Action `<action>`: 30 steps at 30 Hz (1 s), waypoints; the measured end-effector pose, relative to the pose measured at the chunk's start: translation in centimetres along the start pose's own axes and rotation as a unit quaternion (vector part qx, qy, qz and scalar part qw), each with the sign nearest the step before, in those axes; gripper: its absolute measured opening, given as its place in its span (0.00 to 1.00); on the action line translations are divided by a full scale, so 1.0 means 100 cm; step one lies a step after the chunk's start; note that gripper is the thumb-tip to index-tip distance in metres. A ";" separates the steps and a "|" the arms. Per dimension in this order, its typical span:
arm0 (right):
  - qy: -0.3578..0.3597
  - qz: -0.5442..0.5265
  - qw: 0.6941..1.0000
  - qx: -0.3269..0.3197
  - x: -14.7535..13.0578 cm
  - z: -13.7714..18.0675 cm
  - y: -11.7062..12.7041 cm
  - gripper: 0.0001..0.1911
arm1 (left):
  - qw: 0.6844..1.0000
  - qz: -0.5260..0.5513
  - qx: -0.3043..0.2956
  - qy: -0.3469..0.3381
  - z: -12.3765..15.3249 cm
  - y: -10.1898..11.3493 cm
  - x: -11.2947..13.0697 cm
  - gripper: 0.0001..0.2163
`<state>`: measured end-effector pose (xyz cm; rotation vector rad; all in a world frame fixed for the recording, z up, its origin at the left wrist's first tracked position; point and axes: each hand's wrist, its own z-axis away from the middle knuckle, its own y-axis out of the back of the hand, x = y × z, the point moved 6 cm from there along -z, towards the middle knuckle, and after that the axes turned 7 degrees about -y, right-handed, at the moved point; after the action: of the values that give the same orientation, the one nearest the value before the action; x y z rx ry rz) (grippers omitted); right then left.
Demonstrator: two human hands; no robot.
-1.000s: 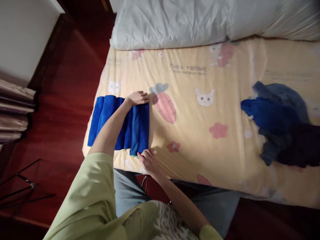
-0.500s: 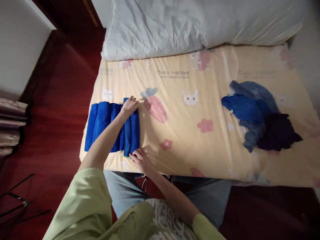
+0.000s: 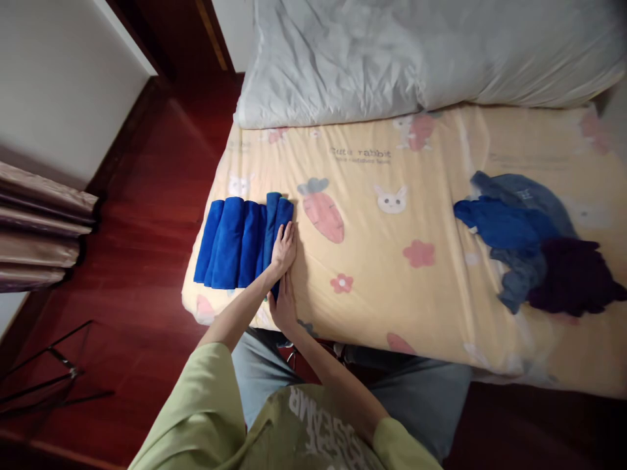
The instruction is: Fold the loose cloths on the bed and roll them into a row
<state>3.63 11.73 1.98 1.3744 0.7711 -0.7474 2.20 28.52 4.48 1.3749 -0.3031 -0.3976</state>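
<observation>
Patterned bedding [image 3: 377,307] bears a row of blue cloth rolls [image 3: 228,241] stretching toward nine o'clock; the end roll [image 3: 285,210] runs twelve-to-six, left hand [image 3: 285,247] laid flat along its three-o'clock side, right hand [image 3: 283,307], also flat, nearer six.

Yellow cartoon-print fabric-covered bed [image 3: 372,300]; wrinkled pale-grey cloth bedding [image 3: 392,59] along bed's far side. Left of bed: shiny pinkish-brown pleated curtain [image 3: 42,225], thin black metal stand [image 3: 61,358], glossy dark-red floor [image 3: 137,261].

Left of the grip we see red floor [image 3: 122,261], pale wall [image 3: 59,78] and satiny curtain [image 3: 44,228]; beyond it, grey bedding [image 3: 392,59] crosses the bed [image 3: 372,281], and the dark panel [image 3: 171,36] is perhaps a door.
</observation>
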 end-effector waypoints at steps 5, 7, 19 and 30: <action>0.006 0.019 1.000 -0.017 -0.006 0.002 -0.014 0.38 | 1.000 0.008 0.008 0.002 0.008 -0.003 -0.011 0.31; 0.008 0.020 0.999 -0.026 -0.009 0.002 -0.018 0.38 | 1.000 0.008 0.011 0.002 0.011 -0.004 -0.014 0.31; 0.018 -0.016 0.996 -0.085 -0.019 -0.006 -0.023 0.41 | 0.999 0.019 0.018 0.022 0.018 -0.004 -0.032 0.32; 0.067 -0.103 0.986 -0.116 0.007 -0.011 0.095 0.29 | 0.997 0.044 0.068 -0.008 0.014 0.008 -0.012 0.30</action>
<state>11.82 13.40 6.62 1.1538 1.0843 -0.7045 0.62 27.94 5.58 1.4850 -0.4094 -0.3195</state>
